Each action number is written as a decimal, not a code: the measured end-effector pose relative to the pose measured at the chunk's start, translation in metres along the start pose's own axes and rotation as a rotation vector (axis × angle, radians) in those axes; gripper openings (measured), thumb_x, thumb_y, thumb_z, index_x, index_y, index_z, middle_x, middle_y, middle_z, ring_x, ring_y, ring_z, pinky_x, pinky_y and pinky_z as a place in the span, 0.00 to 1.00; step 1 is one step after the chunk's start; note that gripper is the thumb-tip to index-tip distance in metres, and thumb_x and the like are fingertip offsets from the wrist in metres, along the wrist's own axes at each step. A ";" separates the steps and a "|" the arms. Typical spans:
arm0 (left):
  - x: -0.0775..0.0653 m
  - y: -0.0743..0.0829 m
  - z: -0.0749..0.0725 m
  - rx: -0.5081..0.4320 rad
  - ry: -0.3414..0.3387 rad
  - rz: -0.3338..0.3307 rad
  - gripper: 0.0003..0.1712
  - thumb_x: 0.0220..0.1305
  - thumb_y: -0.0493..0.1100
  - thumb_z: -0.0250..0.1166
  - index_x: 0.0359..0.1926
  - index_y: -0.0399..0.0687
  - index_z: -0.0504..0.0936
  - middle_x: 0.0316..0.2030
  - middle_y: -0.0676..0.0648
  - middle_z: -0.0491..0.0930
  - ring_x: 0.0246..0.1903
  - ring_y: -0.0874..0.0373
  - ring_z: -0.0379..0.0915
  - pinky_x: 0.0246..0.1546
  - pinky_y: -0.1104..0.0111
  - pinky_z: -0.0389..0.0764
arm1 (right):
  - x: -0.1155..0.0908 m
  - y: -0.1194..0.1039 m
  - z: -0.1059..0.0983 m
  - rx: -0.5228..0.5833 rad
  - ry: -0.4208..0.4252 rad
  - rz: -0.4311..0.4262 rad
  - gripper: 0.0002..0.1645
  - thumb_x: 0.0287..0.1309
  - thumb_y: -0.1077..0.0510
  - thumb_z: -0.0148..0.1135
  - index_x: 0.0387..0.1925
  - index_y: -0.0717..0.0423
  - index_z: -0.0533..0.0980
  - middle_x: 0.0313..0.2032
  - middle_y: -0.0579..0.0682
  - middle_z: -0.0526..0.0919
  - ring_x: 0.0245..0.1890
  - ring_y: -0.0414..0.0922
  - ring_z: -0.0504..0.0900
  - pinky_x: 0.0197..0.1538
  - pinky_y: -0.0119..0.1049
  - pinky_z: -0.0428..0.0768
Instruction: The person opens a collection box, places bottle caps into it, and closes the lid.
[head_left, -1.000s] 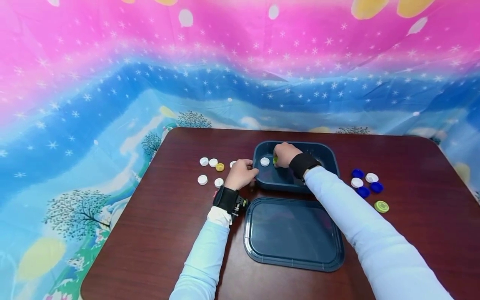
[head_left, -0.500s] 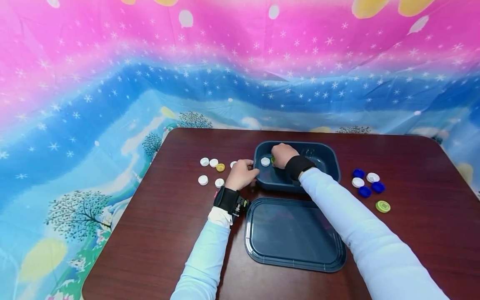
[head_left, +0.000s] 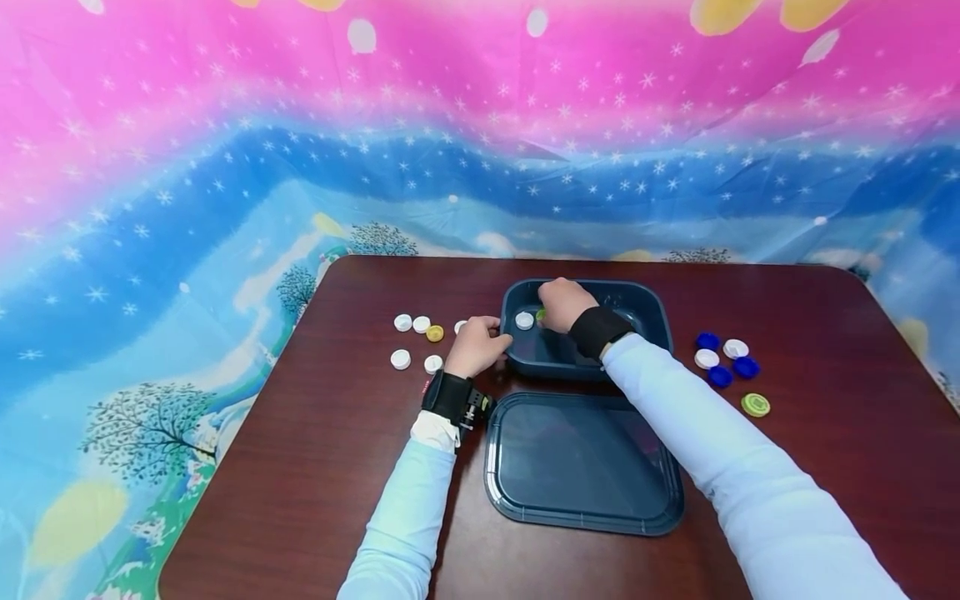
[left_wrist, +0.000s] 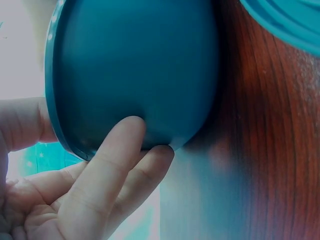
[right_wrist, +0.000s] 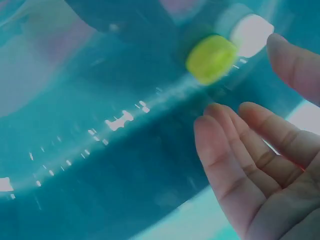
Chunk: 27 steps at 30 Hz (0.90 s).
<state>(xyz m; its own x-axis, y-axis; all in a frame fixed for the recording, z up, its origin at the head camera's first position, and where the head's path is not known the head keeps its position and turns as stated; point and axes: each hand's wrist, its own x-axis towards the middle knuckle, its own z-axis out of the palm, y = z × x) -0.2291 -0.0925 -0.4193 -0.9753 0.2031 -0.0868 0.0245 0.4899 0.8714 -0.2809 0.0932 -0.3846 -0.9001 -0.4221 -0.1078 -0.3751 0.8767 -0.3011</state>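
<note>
My left hand (head_left: 476, 347) holds the left end of a dark blue-grey plastic box (head_left: 551, 363). In the left wrist view, fingertips (left_wrist: 131, 127) lie against the box's outer wall and another digit reaches its rim. Inside the box, a white bottle cap (head_left: 524, 321) and a green bottle cap (head_left: 541, 316) lie side by side near the left end. My right hand (head_left: 566, 305) is down in the box beside the green cap. In the right wrist view, its thumb (right_wrist: 295, 67) and fingers are spread apart, with a gap between them and the green cap (right_wrist: 211, 59).
Several white caps (head_left: 401, 359) and a yellow cap (head_left: 435, 333) lie left of the box. Blue caps (head_left: 746, 367), white caps (head_left: 707, 359) and a green cap (head_left: 756, 405) lie to its right. The matching lid (head_left: 585, 462) rests flat in front of the box.
The right hand and the green cap have moved slightly left, closer to the white cap in the box. My left hand has stayed on the box's end.
</note>
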 end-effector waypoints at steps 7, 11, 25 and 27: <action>0.000 0.000 -0.001 -0.006 -0.003 -0.010 0.18 0.68 0.38 0.58 0.57 0.34 0.77 0.33 0.43 0.82 0.32 0.48 0.83 0.32 0.66 0.82 | -0.018 -0.007 -0.024 0.016 -0.008 -0.035 0.21 0.59 0.60 0.67 0.52 0.66 0.78 0.47 0.62 0.81 0.42 0.55 0.80 0.47 0.47 0.76; 0.000 0.000 -0.001 -0.007 -0.003 -0.001 0.18 0.68 0.38 0.58 0.56 0.34 0.77 0.32 0.43 0.83 0.31 0.48 0.83 0.33 0.66 0.81 | -0.030 0.003 -0.038 0.014 -0.006 -0.028 0.25 0.59 0.59 0.67 0.56 0.68 0.75 0.54 0.65 0.78 0.49 0.57 0.78 0.52 0.50 0.75; 0.001 0.000 0.000 0.013 0.003 0.000 0.20 0.67 0.38 0.59 0.58 0.34 0.77 0.31 0.43 0.83 0.31 0.48 0.83 0.34 0.65 0.82 | -0.095 0.089 -0.087 0.097 0.113 0.132 0.27 0.62 0.57 0.64 0.58 0.70 0.73 0.48 0.69 0.78 0.48 0.62 0.77 0.48 0.56 0.74; 0.001 0.001 0.000 0.010 0.002 0.001 0.19 0.67 0.38 0.59 0.57 0.34 0.77 0.31 0.43 0.83 0.32 0.48 0.83 0.34 0.65 0.82 | -0.105 0.102 -0.089 0.105 0.109 0.155 0.27 0.62 0.57 0.63 0.57 0.71 0.72 0.49 0.70 0.78 0.48 0.63 0.76 0.48 0.57 0.74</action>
<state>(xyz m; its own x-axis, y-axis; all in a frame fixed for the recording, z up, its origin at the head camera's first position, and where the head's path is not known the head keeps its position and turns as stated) -0.2298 -0.0917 -0.4183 -0.9757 0.2020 -0.0847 0.0278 0.4978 0.8669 -0.2445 0.2471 -0.3201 -0.9660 -0.2516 -0.0589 -0.2103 0.8980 -0.3866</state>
